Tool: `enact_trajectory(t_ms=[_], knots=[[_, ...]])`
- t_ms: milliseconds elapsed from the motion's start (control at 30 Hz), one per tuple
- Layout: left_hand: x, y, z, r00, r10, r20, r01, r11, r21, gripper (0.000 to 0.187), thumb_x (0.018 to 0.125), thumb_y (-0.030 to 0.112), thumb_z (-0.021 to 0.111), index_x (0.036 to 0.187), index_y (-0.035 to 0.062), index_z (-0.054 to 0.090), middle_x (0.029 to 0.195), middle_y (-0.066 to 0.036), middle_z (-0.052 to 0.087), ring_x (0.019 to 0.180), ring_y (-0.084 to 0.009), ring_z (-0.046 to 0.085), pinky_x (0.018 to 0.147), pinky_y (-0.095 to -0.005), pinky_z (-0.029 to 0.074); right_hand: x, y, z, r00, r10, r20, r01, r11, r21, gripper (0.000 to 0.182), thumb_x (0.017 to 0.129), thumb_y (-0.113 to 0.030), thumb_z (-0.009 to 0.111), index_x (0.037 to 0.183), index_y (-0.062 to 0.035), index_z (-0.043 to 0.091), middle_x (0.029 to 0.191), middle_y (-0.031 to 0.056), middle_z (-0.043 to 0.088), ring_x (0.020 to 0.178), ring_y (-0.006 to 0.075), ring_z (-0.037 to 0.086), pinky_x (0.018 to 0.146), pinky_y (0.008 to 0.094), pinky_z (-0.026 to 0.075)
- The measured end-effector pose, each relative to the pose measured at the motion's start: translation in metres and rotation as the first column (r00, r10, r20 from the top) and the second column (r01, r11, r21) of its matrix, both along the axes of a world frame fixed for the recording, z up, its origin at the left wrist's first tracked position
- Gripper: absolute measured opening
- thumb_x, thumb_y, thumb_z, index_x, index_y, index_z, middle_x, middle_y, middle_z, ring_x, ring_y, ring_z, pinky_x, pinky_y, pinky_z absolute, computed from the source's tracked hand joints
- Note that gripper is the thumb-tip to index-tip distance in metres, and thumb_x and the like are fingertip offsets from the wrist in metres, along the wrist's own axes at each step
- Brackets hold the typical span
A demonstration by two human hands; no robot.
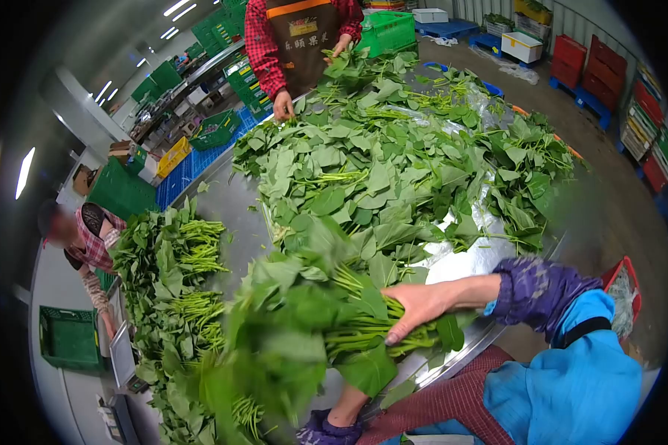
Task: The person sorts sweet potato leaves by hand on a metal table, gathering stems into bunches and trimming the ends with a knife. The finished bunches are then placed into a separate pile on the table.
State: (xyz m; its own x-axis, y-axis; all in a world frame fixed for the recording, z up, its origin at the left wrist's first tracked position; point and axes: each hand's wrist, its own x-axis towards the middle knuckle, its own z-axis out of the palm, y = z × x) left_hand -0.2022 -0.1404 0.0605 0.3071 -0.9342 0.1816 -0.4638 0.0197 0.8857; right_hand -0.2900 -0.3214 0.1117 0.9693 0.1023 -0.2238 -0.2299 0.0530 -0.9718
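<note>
My right hand point(416, 302) is closed around the stems of a large bunch of leafy greens point(297, 315), its thumb lying across the pale green stalks. The leaves point left and are smeared by motion. Of my left hand only the wrist point(347, 406) shows below the bunch, above a purple cuff; leaves cover its fingers. Beyond the bunch, a big heap of loose leafy greens point(378, 163) spreads over the metal table point(234, 215). Along the table's left side lie stacked bunches point(200, 248), stems turned toward the middle.
Across the table a person in a brown apron point(302, 44) has both hands at the heap. Another person point(96, 237) stands at the left, near a green crate point(70, 337) and a scale point(126, 356). Clear plastic film point(479, 230) lies under the heap's right side. A red container point(622, 289) stands at the right.
</note>
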Motion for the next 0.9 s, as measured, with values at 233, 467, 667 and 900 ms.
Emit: enact_trajectory(t_ms=[233,467,667,900], knots=[[0.008,0.016,0.002,0.994,0.107,0.014,-0.106,0.94,0.325,0.024,0.083,0.023,0.055,0.088,-0.0002,0.058,0.069,-0.013,0.06,0.058,-0.0258,0.056,0.055,-0.0315,0.044,-0.038,0.028,-0.079,0.939,-0.207,-0.274,0.338,0.695,0.634,0.055,0.071,-0.021,0.066,0.116,-0.0003,0.043,0.099,0.0078,0.057,0.082,0.0139,0.057,0.072,0.0264,0.048],[0.021,0.013,0.044,0.754,0.081,0.652,-0.065,0.997,-0.049,0.047,0.071,0.008,0.057,0.117,0.0107,0.05,0.12,-0.01,0.048,0.105,-0.0293,0.05,0.085,-0.0388,0.042,-0.051,0.019,-0.097,0.89,-0.198,-0.41,0.452,0.498,0.74,0.036,0.077,-0.02,0.057,0.106,-0.0006,0.052,0.091,0.0089,0.061,0.075,0.0152,0.061,0.066,0.027,0.051],[0.018,-0.034,0.043,0.374,-0.286,0.882,0.154,0.957,0.245,0.064,0.071,0.005,0.05,0.13,0.0225,0.035,0.138,-0.007,0.026,0.126,-0.0247,0.029,0.096,-0.0555,0.022,-0.04,0.017,-0.057,0.997,-0.079,0.016,0.08,0.993,-0.088,0.041,0.078,-0.028,0.057,0.103,0.0046,0.05,0.09,0.0079,0.058,0.076,0.0144,0.054,0.067,0.0256,0.045],[0.031,-0.051,0.029,0.463,-0.168,0.87,0.268,0.962,0.043,0.054,0.07,0.012,0.053,0.122,0.0274,0.047,0.08,-0.001,0.049,0.08,-0.0143,0.053,0.096,-0.0557,0.023,-0.033,0.001,-0.052,0.976,0.137,0.171,-0.095,0.968,-0.23,0.049,0.082,-0.042,0.052,0.101,0.0033,0.051,0.081,0.0088,0.056,0.068,0.0165,0.053,0.06,0.0277,0.044]])
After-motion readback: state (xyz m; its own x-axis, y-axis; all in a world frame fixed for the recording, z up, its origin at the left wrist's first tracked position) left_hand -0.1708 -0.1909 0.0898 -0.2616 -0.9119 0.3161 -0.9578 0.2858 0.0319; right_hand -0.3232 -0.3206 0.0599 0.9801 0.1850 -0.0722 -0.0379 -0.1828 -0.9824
